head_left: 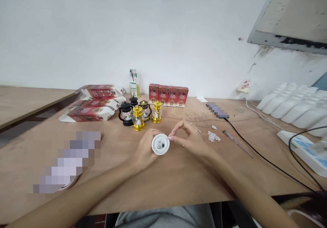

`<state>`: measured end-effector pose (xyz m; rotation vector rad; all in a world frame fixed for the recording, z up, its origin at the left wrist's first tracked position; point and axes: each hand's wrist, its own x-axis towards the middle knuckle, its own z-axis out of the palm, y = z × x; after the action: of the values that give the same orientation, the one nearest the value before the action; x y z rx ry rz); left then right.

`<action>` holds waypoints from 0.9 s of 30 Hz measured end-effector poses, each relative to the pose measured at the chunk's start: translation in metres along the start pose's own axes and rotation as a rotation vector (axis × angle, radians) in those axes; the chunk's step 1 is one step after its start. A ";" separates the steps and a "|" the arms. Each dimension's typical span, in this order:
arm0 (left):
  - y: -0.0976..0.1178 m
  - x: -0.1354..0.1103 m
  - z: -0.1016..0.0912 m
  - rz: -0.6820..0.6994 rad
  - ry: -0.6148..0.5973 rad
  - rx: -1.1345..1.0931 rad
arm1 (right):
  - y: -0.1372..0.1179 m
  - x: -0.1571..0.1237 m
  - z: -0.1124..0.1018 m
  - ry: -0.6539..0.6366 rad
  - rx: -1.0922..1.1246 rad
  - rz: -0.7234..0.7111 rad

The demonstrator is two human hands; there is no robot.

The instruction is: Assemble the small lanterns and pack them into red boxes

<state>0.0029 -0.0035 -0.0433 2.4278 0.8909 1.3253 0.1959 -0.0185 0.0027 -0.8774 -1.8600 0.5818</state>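
My left hand [145,147] is wrapped round a small white round base [160,144]. Its underside faces me, showing a recess with small metal and dark parts in the middle. Thumb and forefinger of my right hand [190,137] are pinched together at the right rim of this base; whatever is between them is too small to name. Just beyond my hands stand several miniature lanterns: gold ones [138,119], black ones [126,114] and a dark bronze-looking one [145,111]. To the right of my right hand lies a little pile of small white pieces [213,136].
Upright red boxes [168,95] and a bottle [134,85] stand by the wall. Open red cartons [89,112] lie left. Thin wire-like pieces [198,118], a screwdriver [236,143], a cabled phone [217,110], a power strip [304,153] and white bottles [293,105] occupy the right.
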 end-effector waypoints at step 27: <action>-0.002 0.000 -0.001 -0.020 0.008 0.019 | 0.030 0.002 -0.052 -0.672 -0.429 0.370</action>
<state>0.0014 -0.0017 -0.0433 2.4231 0.9312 1.3267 0.2521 0.0029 0.0044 -1.4590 -2.5032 0.7844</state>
